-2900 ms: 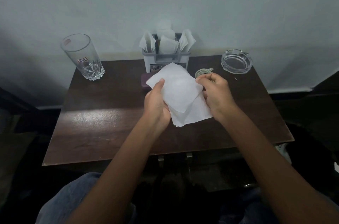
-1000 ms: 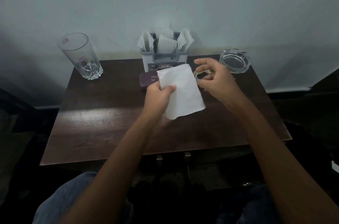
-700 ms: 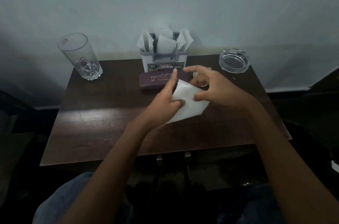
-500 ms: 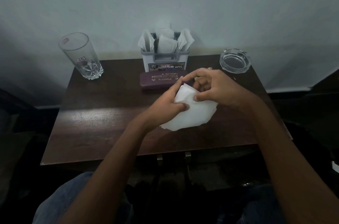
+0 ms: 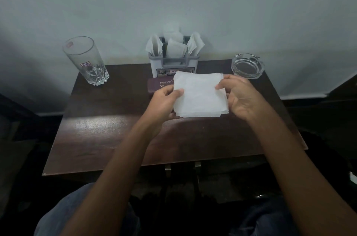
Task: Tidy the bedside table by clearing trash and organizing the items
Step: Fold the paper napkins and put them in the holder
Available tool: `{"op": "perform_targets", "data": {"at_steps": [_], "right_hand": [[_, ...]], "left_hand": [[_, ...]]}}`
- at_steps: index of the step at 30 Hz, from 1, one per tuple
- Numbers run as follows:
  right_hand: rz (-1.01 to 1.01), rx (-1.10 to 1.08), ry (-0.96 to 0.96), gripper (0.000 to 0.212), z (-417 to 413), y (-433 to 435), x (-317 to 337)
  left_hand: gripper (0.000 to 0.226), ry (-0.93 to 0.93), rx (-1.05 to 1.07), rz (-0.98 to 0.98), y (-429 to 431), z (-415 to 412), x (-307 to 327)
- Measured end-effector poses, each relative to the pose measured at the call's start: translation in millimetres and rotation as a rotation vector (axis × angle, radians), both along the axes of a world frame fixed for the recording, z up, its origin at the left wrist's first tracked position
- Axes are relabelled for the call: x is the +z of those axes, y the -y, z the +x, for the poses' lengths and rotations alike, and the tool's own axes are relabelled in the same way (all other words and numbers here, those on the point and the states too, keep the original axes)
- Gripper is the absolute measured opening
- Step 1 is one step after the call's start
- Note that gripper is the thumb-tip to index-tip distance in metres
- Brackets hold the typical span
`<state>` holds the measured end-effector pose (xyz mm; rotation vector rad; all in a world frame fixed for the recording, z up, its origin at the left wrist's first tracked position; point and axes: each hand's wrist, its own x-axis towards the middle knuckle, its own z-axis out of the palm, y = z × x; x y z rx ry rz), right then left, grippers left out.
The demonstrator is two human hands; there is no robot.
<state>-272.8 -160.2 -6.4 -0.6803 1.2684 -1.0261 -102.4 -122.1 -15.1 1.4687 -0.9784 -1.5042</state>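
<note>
Both hands, left point(image 5: 164, 100) and right point(image 5: 239, 98), pinch opposite edges of a soft, square white paper napkin point(image 5: 200, 94) above the dark wooden table point(image 5: 108, 135).

back-left on table point(image 5: 96, 139): drinking glass point(image 5: 87, 60) | back-centre: napkin holder point(image 5: 173, 65), case point(image 5: 159, 85) just before it | back-right: ashtray point(image 5: 247, 65) | above centre, overlapping case: napkin point(image 5: 199, 94)

One wide-angle camera rides on the person's head, facing forward and down across the dark table point(image 5: 100, 139) to the pale wall point(image 5: 173, 0) behind it. It sits near: the person's arms point(image 5: 119, 168) run in from the lower edge. The murky corners are perhaps floor.
</note>
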Motion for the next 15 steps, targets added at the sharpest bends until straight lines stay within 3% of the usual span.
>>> {"op": "perform_targets", "data": {"at_steps": [5,10,15], "right_hand": [[0.057,0.132,0.043,0.024,8.8,-3.2,-4.9],[0.067,0.108,0.009,0.031,6.0,0.3,-5.2],[0.093,0.131,0.1,0.034,3.8,0.6,-6.6]], "left_hand": [[0.021,-0.011,0.04,0.026,1.2,-1.2,-2.9],[0.023,-0.022,0.04,0.034,0.2,0.1,-1.2],[0.024,-0.034,0.06,0.042,-0.5,-1.9,1.4]]}}
